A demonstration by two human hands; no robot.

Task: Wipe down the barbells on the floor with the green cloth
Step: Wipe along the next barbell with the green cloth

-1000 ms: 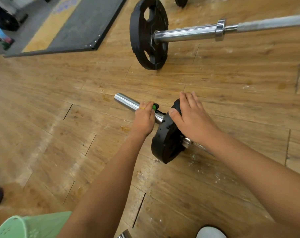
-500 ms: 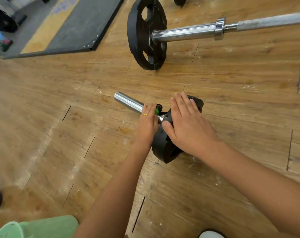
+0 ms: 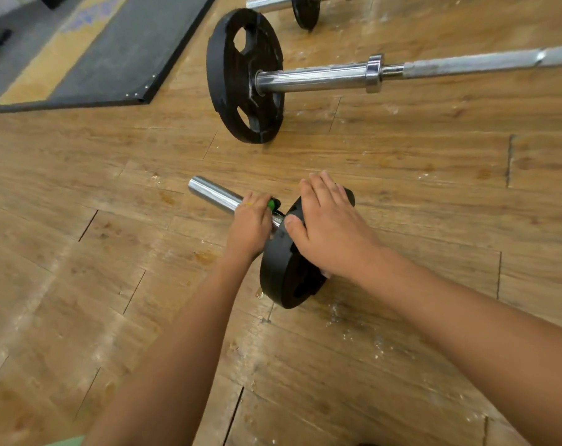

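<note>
The left hand [image 3: 249, 225] covers most of a green and black clip [image 3: 272, 204] on the near barbell [image 3: 213, 193]. The right hand [image 3: 328, 226] and the small plate [image 3: 286, 278] hide the rest of this bar. The far barbell [image 3: 321, 79] runs out at the right edge. A pale green thing [image 3: 70, 442] is cut off at the bottom edge.

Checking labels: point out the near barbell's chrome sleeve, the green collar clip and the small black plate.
chrome sleeve [image 3: 213, 194], head view, bare end beyond the left hand [image 3: 249, 228].
green collar clip [image 3: 271, 203], head view, its green tab.
small black plate [image 3: 283, 284], head view, rim below the right hand [image 3: 331, 233].
</note>
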